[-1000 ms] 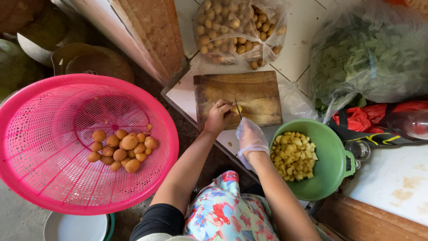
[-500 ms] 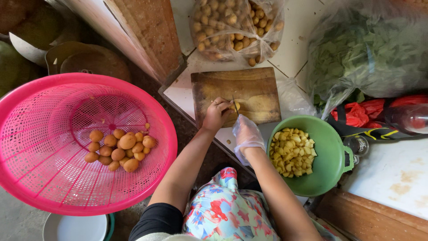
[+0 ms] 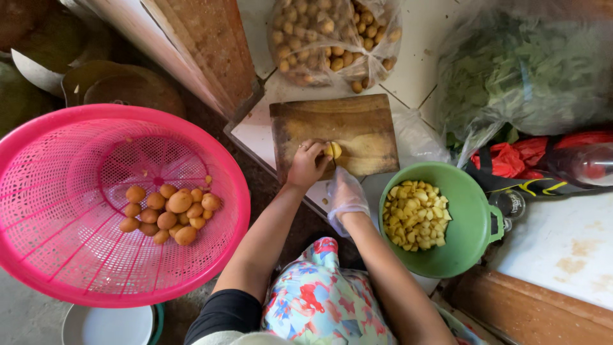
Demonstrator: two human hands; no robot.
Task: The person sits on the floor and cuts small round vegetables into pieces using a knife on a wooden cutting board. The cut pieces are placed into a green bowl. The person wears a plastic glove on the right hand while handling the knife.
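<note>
Left hand (image 3: 308,165): bare, fingers curled down and pinching a small yellow potato (image 3: 332,151) against the board (image 3: 357,124).
Right hand (image 3: 345,195): in a clear plastic glove, closed just behind the potato; a thin blade seems to run from it to the potato, but what it grips cannot be told for sure.
Potato: on the near edge of the board, partly cut, pale flesh showing.
Done: the green bowl (image 3: 469,217), just right of the hands, holds a good heap of yellow diced pieces (image 3: 416,214).
Left: about a dozen peeled whole potatoes (image 3: 167,214) lie in the pink basket (image 3: 64,191) to the left; a clear bag (image 3: 332,38) beyond the board is full of unpeeled ones.
Judgement: dicing looks partway through, with plenty yet uncut.
Nearby: a bag of greens (image 3: 530,70) at upper right.
</note>
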